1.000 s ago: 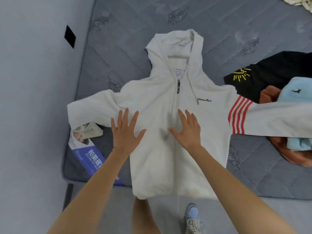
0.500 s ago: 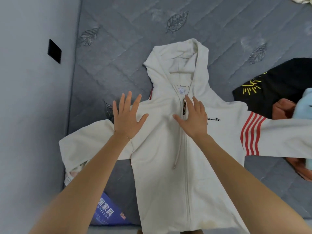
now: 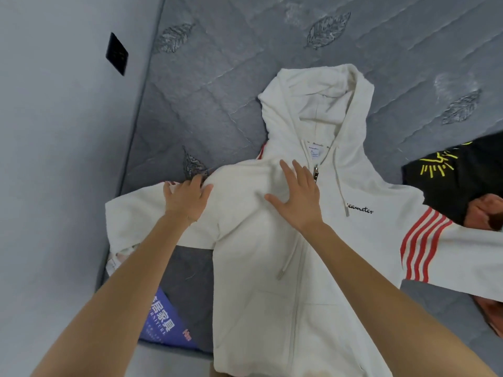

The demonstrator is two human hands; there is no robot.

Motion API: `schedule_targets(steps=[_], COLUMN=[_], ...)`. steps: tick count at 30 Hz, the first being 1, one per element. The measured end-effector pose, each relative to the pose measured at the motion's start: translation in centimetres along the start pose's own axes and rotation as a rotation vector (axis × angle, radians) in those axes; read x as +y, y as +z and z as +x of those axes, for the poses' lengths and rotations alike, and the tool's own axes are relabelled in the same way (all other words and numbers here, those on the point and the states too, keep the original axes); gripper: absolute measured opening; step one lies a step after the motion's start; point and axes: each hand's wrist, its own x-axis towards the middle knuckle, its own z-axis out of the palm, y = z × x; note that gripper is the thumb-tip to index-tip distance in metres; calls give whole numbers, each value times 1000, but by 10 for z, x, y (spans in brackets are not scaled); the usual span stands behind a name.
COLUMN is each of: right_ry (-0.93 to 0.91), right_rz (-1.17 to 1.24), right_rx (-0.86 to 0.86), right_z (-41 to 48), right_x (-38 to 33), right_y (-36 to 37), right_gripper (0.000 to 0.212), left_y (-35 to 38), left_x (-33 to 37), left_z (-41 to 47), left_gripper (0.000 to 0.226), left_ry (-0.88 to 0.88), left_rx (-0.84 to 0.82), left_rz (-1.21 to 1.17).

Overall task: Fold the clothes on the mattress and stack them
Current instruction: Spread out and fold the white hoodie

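Note:
A white zip hoodie (image 3: 275, 268) with red sleeve stripes lies face up and spread out on the grey quilted mattress (image 3: 245, 50), hood pointing away from me. My left hand (image 3: 185, 198) rests on its left shoulder where the sleeve begins, fingers bent over the top edge of the cloth. My right hand (image 3: 298, 197) lies flat with spread fingers on the upper chest, just left of the zipper pull. The right sleeve stretches off to the right over other clothes.
A black garment with a yellow sun print (image 3: 457, 172), a rust-brown garment (image 3: 487, 213) and more clothes lie at the right. A blue printed label (image 3: 166, 325) hangs at the mattress's near edge. A grey wall with a black plate (image 3: 117, 53) runs along the left.
Both hands slid up the hoodie from the belly to the shoulders and chest. My left hand moved out to the left shoulder and its fingers bent over the edge.

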Motion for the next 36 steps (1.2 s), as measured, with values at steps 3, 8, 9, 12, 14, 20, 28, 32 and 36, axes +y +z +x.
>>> schedule_targets(steps=[3,8,9,12,14,20,28,32,36], right_ry=[-88,-298,-348,-457,-463,-429,-348,-419,-544], right_rz=[9,60,59,18,-16,69,68,-13,-97], right_rx=[-39,-117,-127,-186,-240,-180,-116,-330,-350], right_z=[6,10,10,8,9,14,11,2,-5], right_x=[-21,-73,-84,-113,-129,-155,-177,-201,-221], right_y=[8,31,36,49,55,56,66,81,93], right_gripper=[81,76,75,72,62,15,12,37,73], left_y=[-8,-16,-19,-28,-32,-28,-19,-32,-42], left_x=[-32,-72,-76,-80,-81,-129,-183,-178,-175], left_z=[-1,-18,-22,-30,-33,-29,-53,-68,-71], left_gripper=[60,27,24,16,16,27,18,14,9], left_ry=[60,379,412,400,390,291,270,364,386], left_rx=[-186,24,92,126,92,-141,112,89,60], left_rz=[48,-10,-92,-414,-563,-261,-340,-643,-718])
